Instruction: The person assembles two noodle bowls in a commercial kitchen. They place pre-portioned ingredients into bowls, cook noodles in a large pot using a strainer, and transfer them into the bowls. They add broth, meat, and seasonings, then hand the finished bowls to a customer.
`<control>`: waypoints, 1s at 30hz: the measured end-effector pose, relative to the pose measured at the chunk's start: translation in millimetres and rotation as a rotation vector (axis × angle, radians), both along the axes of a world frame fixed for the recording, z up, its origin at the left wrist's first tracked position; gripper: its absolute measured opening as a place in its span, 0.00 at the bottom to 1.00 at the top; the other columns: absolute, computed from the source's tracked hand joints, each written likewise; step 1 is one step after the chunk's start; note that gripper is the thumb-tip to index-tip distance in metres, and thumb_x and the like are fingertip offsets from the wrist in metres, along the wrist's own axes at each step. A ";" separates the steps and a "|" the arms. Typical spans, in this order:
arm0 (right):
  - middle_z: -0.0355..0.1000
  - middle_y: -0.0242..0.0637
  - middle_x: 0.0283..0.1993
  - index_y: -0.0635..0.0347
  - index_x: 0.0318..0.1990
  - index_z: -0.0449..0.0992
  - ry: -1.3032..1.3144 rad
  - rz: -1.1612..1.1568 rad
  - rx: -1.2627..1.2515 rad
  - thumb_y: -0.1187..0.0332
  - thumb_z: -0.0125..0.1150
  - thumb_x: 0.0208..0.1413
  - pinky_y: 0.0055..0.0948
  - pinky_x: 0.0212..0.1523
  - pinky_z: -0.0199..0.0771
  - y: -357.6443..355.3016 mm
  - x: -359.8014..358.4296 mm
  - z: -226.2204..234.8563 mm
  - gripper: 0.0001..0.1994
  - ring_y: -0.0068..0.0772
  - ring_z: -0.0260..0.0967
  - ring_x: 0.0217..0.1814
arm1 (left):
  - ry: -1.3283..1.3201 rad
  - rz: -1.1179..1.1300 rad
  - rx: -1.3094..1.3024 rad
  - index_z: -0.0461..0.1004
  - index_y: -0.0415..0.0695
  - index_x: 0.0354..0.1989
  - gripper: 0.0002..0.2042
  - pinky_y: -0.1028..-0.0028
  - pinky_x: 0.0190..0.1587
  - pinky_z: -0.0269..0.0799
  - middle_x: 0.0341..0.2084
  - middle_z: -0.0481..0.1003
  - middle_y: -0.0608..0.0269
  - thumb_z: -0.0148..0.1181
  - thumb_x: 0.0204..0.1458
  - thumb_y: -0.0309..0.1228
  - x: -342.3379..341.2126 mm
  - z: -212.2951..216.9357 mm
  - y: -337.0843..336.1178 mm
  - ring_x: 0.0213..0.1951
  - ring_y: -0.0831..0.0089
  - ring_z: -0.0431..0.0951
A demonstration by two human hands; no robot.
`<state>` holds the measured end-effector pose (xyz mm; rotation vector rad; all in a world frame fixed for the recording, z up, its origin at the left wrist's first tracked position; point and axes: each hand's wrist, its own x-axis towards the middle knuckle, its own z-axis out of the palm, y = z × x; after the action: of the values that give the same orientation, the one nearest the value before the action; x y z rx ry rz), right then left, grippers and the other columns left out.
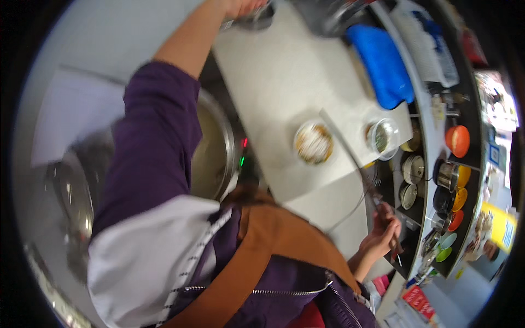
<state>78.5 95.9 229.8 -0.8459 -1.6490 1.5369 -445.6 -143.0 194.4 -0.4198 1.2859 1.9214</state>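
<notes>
White counter [273, 71] holds a full bowl [313, 142]; far past it left hand [240, 6] grips smth blurry, right hand [383, 232] near it holds a thin tool, w/ work half done.

A pale grey surface [279, 76] runs through the middle of the view, its straight edges bent by the lens. On it, near the centre, sits a round bowl [313, 143] with a light rim, filled with something pale and speckled. To its right, close to the surface's corner, stands a small clear round container [382, 136] holding something dark green. Further up lies a bright blue folded cloth [381, 65], resting along the right edge. At the top, a blurred metal vessel [257, 16] stands at the surface's far end. Beside the surface, shelves [432, 180] carry small orange, yellow and green bowls and metal pots.
</notes>
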 end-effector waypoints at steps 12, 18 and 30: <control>0.66 0.59 0.46 0.66 0.37 0.66 0.063 0.242 -0.091 0.63 0.39 0.60 0.31 0.43 0.75 6.9 -36.1 -17.3 0.13 0.45 0.68 0.47 | 0.285 -0.820 -1.235 0.67 0.44 0.52 0.23 0.67 0.55 0.58 0.49 0.67 0.51 0.48 0.51 0.45 287.7 -300.2 -261.5 0.50 0.61 0.68; 0.64 0.61 0.47 0.67 0.37 0.64 -0.055 0.327 -0.051 0.61 0.41 0.60 0.30 0.43 0.74 -12.5 -50.6 -26.1 0.14 0.47 0.67 0.49 | -0.138 -0.693 -0.900 0.69 0.43 0.42 0.15 0.70 0.49 0.61 0.40 0.69 0.54 0.53 0.49 0.38 394.6 -400.8 -193.5 0.41 0.63 0.70; 0.65 0.61 0.47 0.68 0.37 0.65 0.061 0.317 -0.118 0.62 0.41 0.60 0.30 0.42 0.76 -14.9 -36.6 -14.7 0.14 0.46 0.68 0.47 | -0.785 0.905 0.026 0.67 0.38 0.18 0.06 0.70 0.19 0.66 0.16 0.68 0.54 0.53 0.45 0.23 336.7 -382.1 -186.3 0.17 0.64 0.69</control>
<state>41.9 81.0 215.1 -0.6105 -1.7225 1.8717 -108.9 -329.3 -187.6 -1.7618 0.5492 2.0636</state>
